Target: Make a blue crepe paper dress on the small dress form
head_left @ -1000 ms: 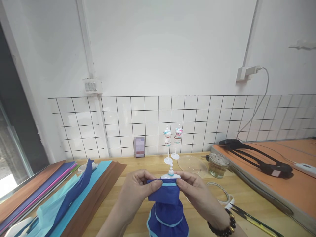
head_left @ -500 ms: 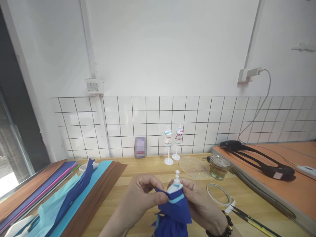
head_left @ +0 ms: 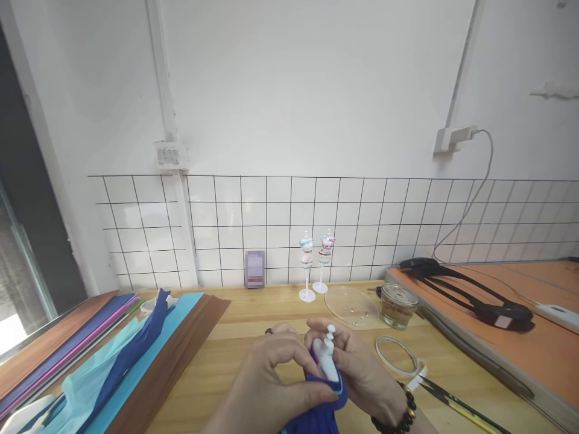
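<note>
Low in the middle of the view, my left hand [head_left: 275, 383] and my right hand [head_left: 362, 377] both grip a small white mannequin bust [head_left: 326, 352] wearing a dark blue paper dress [head_left: 323, 404]. The bust is tilted, its neck knob sticking up between my fingers. My left thumb presses the blue paper against the bust. A beaded bracelet sits on my right wrist. The dress skirt runs off the bottom edge.
Two small dressed mannequins on stands [head_left: 315, 256] stand by the tiled wall. A clear plastic lid [head_left: 351, 300], a glass jar [head_left: 396, 305], a tape roll [head_left: 398, 355] and scissors [head_left: 456, 401] lie to the right. Coloured paper sheets [head_left: 113, 355] are stacked at left. An orange board [head_left: 520, 337] lies at right.
The bust and dress have come down and nearer, tipping from upright to tilted. My hands have closed more tightly around the bodice, and the skirt has dropped out of view.
</note>
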A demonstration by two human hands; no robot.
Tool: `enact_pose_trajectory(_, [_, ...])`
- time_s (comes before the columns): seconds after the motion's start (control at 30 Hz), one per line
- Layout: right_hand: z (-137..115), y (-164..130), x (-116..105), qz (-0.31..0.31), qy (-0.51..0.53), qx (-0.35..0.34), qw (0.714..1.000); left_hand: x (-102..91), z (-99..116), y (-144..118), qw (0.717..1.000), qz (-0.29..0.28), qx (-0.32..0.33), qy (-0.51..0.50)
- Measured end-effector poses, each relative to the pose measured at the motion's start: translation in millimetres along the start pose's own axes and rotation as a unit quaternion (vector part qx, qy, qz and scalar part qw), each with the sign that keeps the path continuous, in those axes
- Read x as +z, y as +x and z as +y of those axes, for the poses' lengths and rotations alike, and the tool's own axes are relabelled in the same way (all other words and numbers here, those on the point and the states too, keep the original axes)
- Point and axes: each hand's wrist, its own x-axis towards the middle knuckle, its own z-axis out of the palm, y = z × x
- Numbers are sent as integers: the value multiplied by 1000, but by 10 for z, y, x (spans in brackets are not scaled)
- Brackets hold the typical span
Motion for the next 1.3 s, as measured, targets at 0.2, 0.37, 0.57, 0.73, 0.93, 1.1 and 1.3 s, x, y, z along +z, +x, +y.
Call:
enact_pose_trajectory(0.2, [51,11,-47,8,29,-4,1000,83,-32,-21,999,27,4,26])
enact_pose_trajectory(0.37, [65,4,-45,-9,30,1,1000,116,60,-25,988,96,-87,89])
enact_pose_trajectory(0.57, [60,-2,-16,-32,30,18,999,112,121,-12,982,95,-141,76])
enact_pose_trajectory(0.73, [100,-4,-17,-50,40,6,998,34,-80,-10,983,-49,-166,-64])
enact_pose_trajectory(0.93, [73,0,-24,-28,-15,-7,999,13,-184,22,973,-92,-140,-160])
enact_pose_trajectory(1.1, [-74,-19,-33,53,-223,-73,971,83,-45,75,980,-82,-106,-146])
enact_pose_trajectory(1.3, [-218,-65,-9,75,-459,-175,868,119,-28,66,987,-26,-152,-43])
